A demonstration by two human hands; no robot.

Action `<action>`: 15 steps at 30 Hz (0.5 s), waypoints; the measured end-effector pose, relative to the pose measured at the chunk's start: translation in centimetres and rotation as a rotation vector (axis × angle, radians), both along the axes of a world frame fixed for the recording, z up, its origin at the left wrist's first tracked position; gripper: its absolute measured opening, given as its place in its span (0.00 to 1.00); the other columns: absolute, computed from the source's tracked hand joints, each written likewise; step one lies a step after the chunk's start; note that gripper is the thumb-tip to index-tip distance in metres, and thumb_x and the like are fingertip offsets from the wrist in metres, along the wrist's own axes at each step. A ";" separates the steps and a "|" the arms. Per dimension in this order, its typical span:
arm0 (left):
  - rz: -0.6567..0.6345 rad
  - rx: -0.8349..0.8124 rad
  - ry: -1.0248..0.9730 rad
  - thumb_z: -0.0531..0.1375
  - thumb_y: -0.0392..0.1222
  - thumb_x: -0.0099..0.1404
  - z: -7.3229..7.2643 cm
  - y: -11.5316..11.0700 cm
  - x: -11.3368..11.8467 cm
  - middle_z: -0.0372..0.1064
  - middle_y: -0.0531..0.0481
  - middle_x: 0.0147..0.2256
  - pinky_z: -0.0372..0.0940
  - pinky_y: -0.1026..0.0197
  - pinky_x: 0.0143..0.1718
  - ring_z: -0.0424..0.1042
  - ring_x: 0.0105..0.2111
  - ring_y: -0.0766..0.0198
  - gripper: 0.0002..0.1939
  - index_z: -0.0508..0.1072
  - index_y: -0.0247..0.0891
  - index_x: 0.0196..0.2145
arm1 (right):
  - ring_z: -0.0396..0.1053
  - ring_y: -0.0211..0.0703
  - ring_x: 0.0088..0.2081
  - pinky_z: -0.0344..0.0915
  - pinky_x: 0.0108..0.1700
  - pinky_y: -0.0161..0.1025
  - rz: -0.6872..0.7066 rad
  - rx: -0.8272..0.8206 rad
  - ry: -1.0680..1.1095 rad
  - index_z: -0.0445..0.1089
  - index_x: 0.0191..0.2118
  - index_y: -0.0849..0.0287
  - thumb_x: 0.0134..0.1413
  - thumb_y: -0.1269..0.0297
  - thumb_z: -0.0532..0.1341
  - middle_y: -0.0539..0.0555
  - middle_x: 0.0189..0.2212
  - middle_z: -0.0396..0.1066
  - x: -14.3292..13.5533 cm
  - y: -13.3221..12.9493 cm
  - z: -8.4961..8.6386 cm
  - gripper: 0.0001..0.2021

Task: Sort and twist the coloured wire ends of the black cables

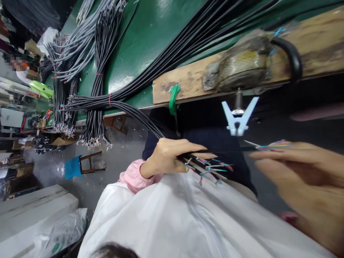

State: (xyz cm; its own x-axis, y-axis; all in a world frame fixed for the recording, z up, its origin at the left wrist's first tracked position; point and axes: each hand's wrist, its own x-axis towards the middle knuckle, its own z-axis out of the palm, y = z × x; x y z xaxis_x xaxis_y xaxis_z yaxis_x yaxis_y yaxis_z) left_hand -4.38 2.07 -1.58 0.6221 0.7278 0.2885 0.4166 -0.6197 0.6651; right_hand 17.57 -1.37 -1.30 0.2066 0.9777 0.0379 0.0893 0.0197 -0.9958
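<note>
Head view, left hand (169,156) clasping slender black cables (142,119), right hand (301,175) pinching thin multicolored wires (275,146), rough wooden plank (319,48) at far right, glossy green table (150,32).

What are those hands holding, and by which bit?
The left hand grips a bunch of black cables just behind their colourful wire ends. The right hand is at coloured wires, but blur hides whether it grips them.

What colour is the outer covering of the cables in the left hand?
Black; the cables in the left hand show best in the head view.
</note>
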 end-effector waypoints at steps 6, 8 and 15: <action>-0.005 0.003 0.193 0.64 0.36 0.61 1.6 -0.8 -0.1 0.80 0.47 0.34 0.70 0.70 0.32 0.78 0.31 0.68 0.15 0.79 0.32 0.47 | 0.64 0.41 0.24 0.57 0.26 0.44 -0.062 0.000 0.069 0.75 0.28 0.46 0.51 0.55 0.71 0.51 0.25 0.71 -2.0 0.1 3.2 0.06; 0.007 0.007 0.215 0.61 0.35 0.65 2.1 -1.0 0.2 0.80 0.46 0.38 0.72 0.69 0.37 0.79 0.35 0.68 0.16 0.77 0.32 0.50 | 0.64 0.42 0.24 0.58 0.25 0.44 -0.036 -0.013 0.076 0.74 0.27 0.46 0.50 0.54 0.71 0.50 0.24 0.70 -2.2 0.3 3.5 0.07; 0.035 -0.004 0.093 0.61 0.38 0.67 2.3 -1.1 0.7 0.80 0.46 0.39 0.74 0.66 0.38 0.78 0.36 0.67 0.13 0.77 0.35 0.49 | 0.69 0.42 0.23 0.66 0.24 0.42 0.085 0.038 0.107 0.75 0.24 0.48 0.44 0.49 0.74 0.51 0.22 0.73 -2.6 1.3 3.0 0.12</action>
State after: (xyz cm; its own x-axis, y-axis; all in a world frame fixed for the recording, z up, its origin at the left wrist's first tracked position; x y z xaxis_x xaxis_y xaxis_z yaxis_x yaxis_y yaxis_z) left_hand -3.63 0.93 0.76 0.6201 0.7508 0.2278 0.4979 -0.6009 0.6253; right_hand 15.00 -0.03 1.72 0.1277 0.9902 0.0574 -0.0212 0.0606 -0.9979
